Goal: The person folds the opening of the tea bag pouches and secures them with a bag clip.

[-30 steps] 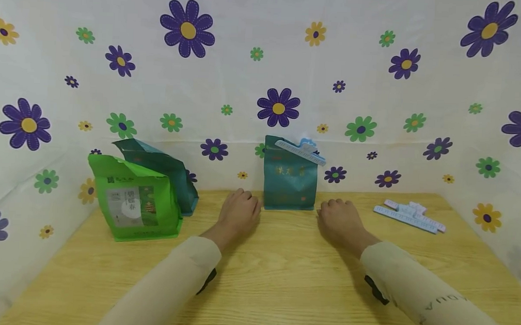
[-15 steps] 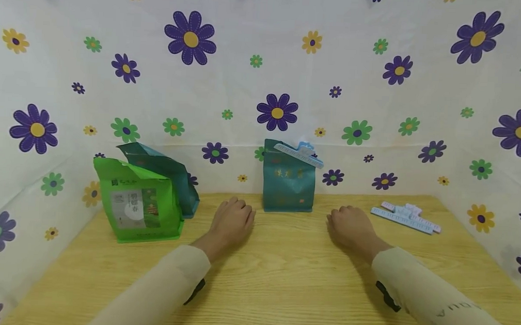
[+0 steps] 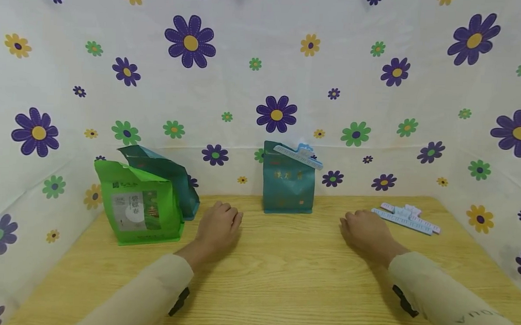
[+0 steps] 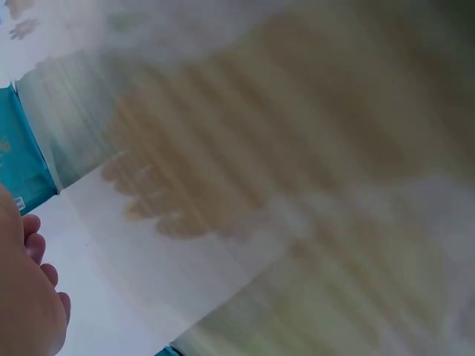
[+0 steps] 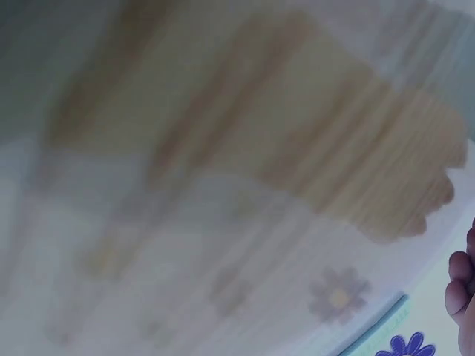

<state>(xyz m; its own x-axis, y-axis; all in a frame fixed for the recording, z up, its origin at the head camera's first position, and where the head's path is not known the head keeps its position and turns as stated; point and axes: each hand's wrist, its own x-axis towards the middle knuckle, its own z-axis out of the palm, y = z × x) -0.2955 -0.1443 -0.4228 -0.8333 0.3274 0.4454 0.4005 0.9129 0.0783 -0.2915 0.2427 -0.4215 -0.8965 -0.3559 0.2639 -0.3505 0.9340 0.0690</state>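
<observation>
A teal tea pouch (image 3: 288, 183) stands upright at the back middle of the table. A light blue sealing clip (image 3: 299, 156) sits slanted across its top. My left hand (image 3: 217, 228) is over the table at the pouch's left, apart from it, fingers loosely curled around nothing. At the left wrist view's edge show that hand (image 4: 30, 289) and the teal pouch (image 4: 24, 152). To the pouch's right, my right hand (image 3: 368, 235) holds nothing, its fingers loosely curled; it is nearest a pale blue clip (image 3: 402, 221). Only its fingers (image 5: 456, 285) show in the right wrist view.
A pink clip (image 3: 435, 229) lies partly behind the pale blue one. On the left stands a bright green tea pouch (image 3: 166, 211), and behind it a second teal pouch (image 3: 185, 190). Flower-printed cloth (image 3: 244, 31) encloses the wooden table (image 3: 281, 280) at back and sides.
Both hands have drawn back from beside the middle teal pouch and moved apart, the left leftward, the right rightward. The pouches and clips stay in place; the head view has shifted slightly.
</observation>
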